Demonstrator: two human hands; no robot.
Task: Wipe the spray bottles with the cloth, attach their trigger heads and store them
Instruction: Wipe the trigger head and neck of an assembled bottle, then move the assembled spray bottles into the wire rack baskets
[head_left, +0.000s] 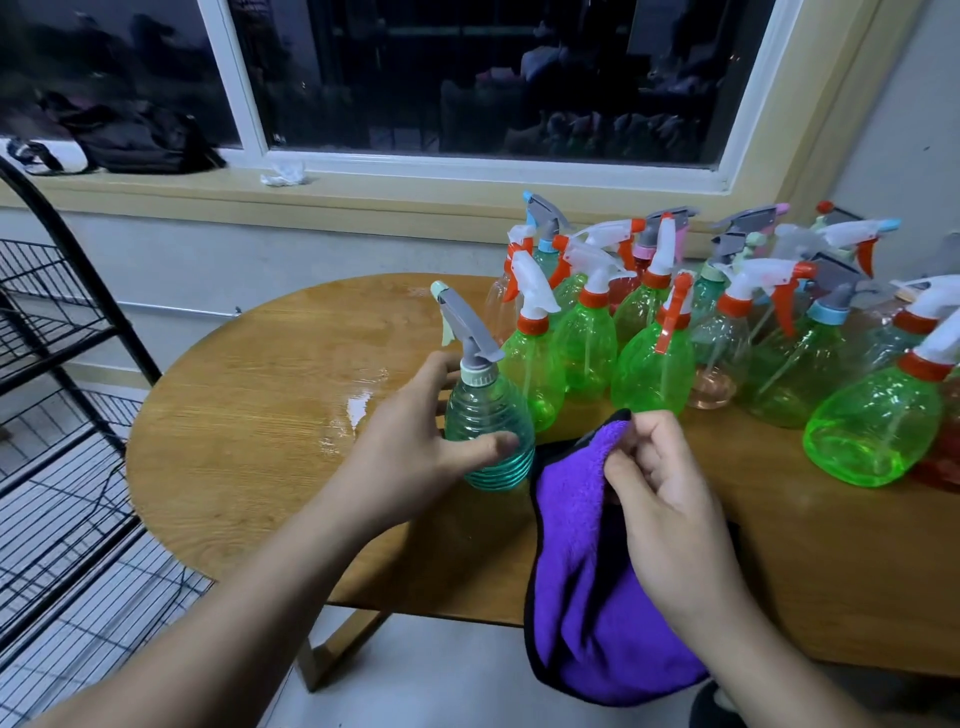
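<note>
right hand (660, 499) nearest, fingers curled together and pinching the top fold of the purple cloth (587, 597). cloth hangs down from those fingers over the near table edge, black trim showing. left of them, the left hand (415, 441) grips the teal bottle (488, 431): thumb across its ribbed front, other fingers round the far side, mostly hidden. bottle stands upright on the wooden table (234, 415), just left of the cloth's top. grey trigger head (467, 327) is on it, above the left fingers, nozzle pointing left. wet patch (358, 405) on the table just left of the left fingers. beyond both sets of fingers and to the right, a cluster of spray bottles (652, 374), mostly green, some clear or reddish, trigger heads on, white-and-orange or grey. black wire rack (62, 415) far left of the left hand, off the table. farthest: window sill (415, 192) with a crumpled tissue (283, 174) and a black bag (135, 140), dark window (493, 78) behind.
</note>
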